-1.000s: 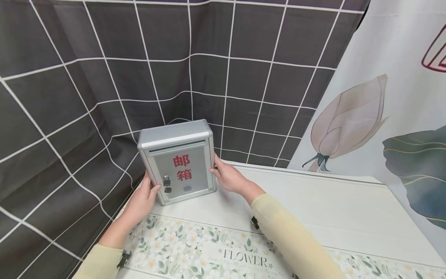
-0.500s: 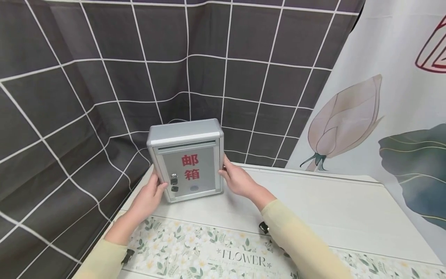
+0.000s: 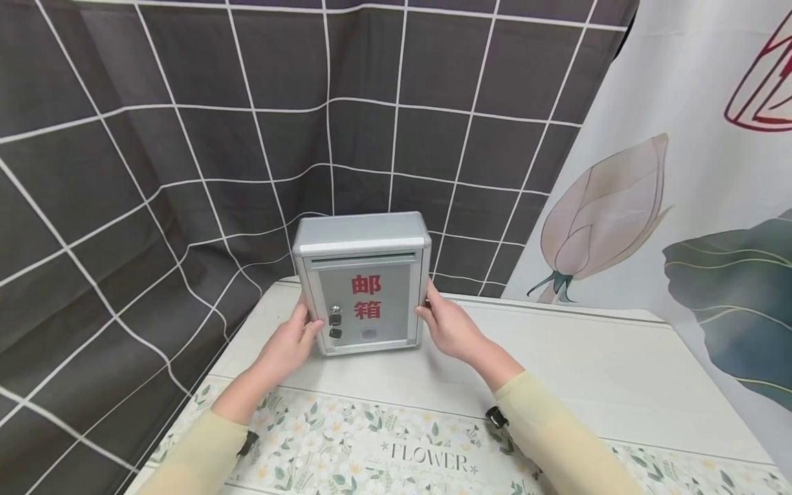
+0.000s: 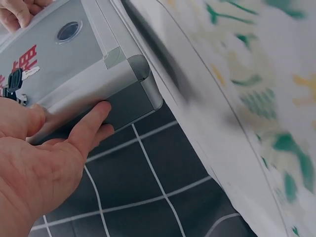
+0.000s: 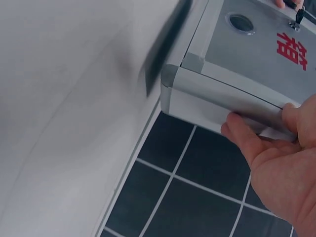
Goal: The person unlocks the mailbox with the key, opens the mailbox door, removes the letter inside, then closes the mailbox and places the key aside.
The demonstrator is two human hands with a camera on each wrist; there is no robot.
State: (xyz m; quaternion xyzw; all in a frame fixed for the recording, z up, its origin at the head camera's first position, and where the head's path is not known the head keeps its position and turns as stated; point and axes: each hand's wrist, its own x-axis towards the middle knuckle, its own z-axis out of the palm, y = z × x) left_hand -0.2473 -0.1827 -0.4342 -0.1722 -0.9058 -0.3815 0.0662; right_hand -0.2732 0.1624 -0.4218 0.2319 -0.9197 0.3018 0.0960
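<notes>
A silver metal mailbox (image 3: 361,282) with red Chinese characters and a slot near its top stands upright over the white part of the table. Its keys (image 3: 335,326) hang from the lock on the left of the front door. My left hand (image 3: 289,346) holds the box's left side, thumb at the front edge and fingers along the side wall (image 4: 136,106). On the opposite side my right hand (image 3: 454,326) grips it the same way, with fingertips (image 5: 236,123) against the side wall. Whether the bottom touches the table, I cannot tell.
The white table (image 3: 557,350) has a floral strip (image 3: 322,433) lettered FLOWER across its front. Behind and to the left hangs a dark curtain (image 3: 452,151) with white grid lines. A white curtain with a flower print (image 3: 600,213) hangs at the right.
Both hands have carried the mailbox to the right, away from the left curtain. Its front has turned to face me more squarely. The hold of both hands looks the same.
</notes>
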